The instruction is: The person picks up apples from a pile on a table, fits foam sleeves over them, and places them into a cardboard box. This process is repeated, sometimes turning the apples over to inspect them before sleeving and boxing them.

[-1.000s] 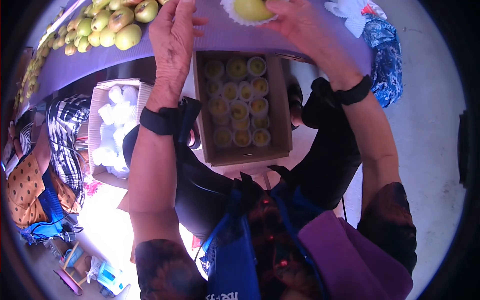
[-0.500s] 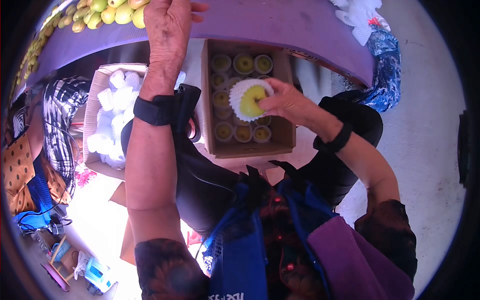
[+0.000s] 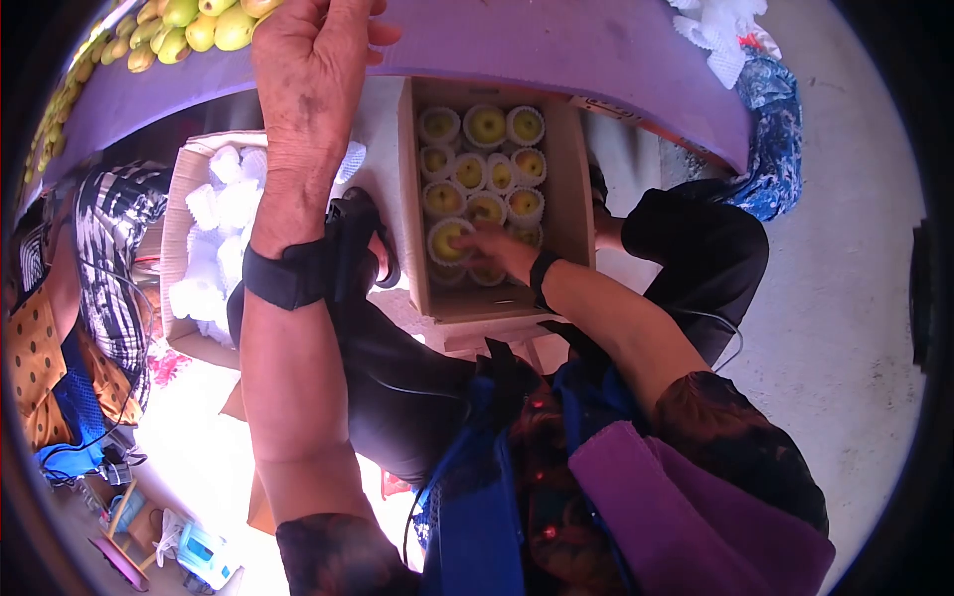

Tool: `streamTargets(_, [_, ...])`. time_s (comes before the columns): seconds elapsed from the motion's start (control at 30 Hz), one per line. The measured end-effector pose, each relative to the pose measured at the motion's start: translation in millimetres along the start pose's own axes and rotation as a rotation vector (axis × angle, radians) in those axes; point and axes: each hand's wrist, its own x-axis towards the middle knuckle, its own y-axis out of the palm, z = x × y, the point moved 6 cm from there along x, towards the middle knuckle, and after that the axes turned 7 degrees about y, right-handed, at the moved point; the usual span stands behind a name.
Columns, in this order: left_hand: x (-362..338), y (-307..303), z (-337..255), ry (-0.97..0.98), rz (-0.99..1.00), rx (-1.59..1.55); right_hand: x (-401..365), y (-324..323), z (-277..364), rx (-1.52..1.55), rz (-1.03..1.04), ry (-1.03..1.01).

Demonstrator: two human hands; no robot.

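My right hand is down in the cardboard box, its fingers closed on a yellow-green pear in a white foam net, near the box's lower left. Several more netted pears sit in rows there, and my hand partly hides some at the near end. My left hand reaches over the purple table, right of a row of loose pears. Most of its fingers lie beyond the upper edge of the view, so I cannot see what they do.
A carton of white foam nets stands left of my legs. More foam nets lie at the table's right end, above a blue patterned cloth. Another person's patterned clothing shows at the left.
My right hand has lowered the netted pear from above the box into its lower left part. My left hand has shifted slightly left over the table.
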Motion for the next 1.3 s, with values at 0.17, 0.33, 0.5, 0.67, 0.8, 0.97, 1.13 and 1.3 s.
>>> streamTargets(0.17, [-5,6,-5,0.016,0.059,0.082,30,-1,0,-0.005,0.06,0.001])
streamTargets(0.33, [-6,9,-7,0.063,0.084,0.134,51,-5,-7,-0.146,0.059,0.066])
streamTargets(0.5, [-7,13,-13,0.198,0.09,0.227,55,-7,-12,-0.359,0.271,-0.234])
streamTargets(0.67, [-8,17,-11,0.28,0.159,0.334,70,-7,-30,-0.228,0.25,-0.168])
streamTargets(0.8, [-12,24,-26,0.317,0.208,0.301,76,-9,-31,-0.427,0.29,-0.538])
streamTargets(0.97, [-11,28,-8,0.304,0.166,0.283,72,1,-34,0.057,0.088,-0.062])
streamTargets(1.13, [-12,33,-27,0.316,0.274,0.431,67,5,-33,0.032,0.097,-0.248])
streamTargets(1.3, [-17,38,-22,0.423,0.191,0.506,61,8,-30,0.044,0.116,-0.298])
